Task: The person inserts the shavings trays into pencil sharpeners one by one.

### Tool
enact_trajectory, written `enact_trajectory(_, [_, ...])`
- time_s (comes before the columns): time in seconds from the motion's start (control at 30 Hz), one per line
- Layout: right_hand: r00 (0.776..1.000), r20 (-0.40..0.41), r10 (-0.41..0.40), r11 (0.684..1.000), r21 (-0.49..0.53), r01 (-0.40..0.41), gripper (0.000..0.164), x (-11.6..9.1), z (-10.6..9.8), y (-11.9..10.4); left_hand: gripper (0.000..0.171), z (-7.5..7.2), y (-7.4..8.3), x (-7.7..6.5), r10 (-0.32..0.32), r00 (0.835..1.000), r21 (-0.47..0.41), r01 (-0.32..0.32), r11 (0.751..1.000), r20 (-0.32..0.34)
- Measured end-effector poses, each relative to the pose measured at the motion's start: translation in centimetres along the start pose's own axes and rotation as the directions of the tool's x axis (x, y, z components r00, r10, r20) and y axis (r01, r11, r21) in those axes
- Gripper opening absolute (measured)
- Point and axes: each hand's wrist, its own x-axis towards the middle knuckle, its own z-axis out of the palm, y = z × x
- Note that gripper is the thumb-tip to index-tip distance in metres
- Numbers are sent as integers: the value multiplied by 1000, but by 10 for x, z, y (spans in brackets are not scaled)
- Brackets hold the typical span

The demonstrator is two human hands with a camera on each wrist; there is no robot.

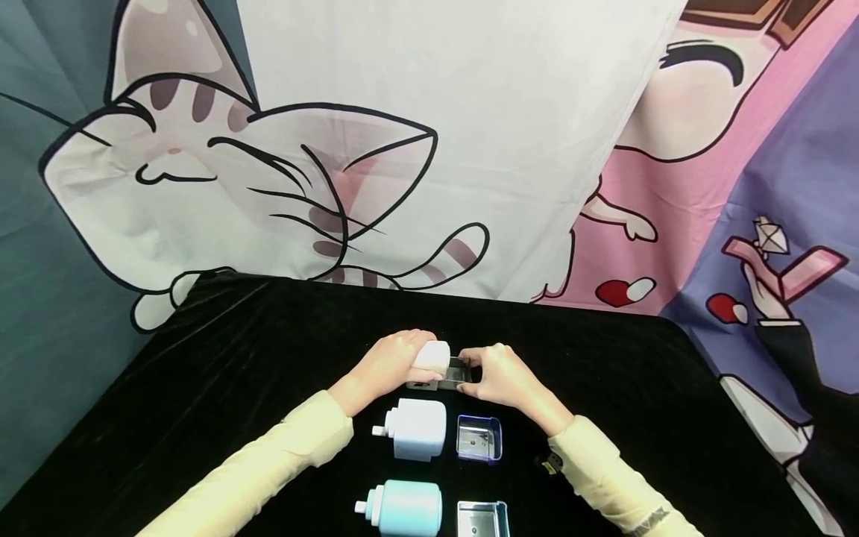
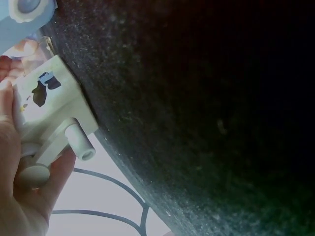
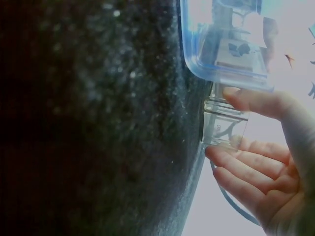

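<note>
My left hand (image 1: 392, 362) grips a white hand-crank pencil sharpener (image 1: 432, 356) on the black cloth. In the left wrist view its crank handle (image 2: 78, 140) points toward the camera, and a dark picture marks the side of the body (image 2: 54, 108). My right hand (image 1: 506, 377) pinches a clear shavings drawer (image 1: 455, 374), thumb on one side and fingers on the other. The drawer lines up with the right end of the sharpener and meets it there. In the right wrist view the drawer (image 3: 224, 129) shows between thumb and fingertips.
Nearer me lie a pale blue sharpener (image 1: 417, 429) and a turquoise one (image 1: 406, 509), cranks to the left. Beside them are a blue-rimmed clear drawer (image 1: 496, 440) and another clear drawer (image 1: 482, 509). A printed cat curtain (image 1: 537, 149) hangs behind the black-covered table (image 1: 268, 343).
</note>
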Motion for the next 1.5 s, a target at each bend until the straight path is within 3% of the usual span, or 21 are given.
enact_trajectory(1.5, [997, 30, -73, 995, -73, 75, 44, 18, 3, -10, 51, 2, -3, 1, 16, 1000, -22, -16, 1000, 0])
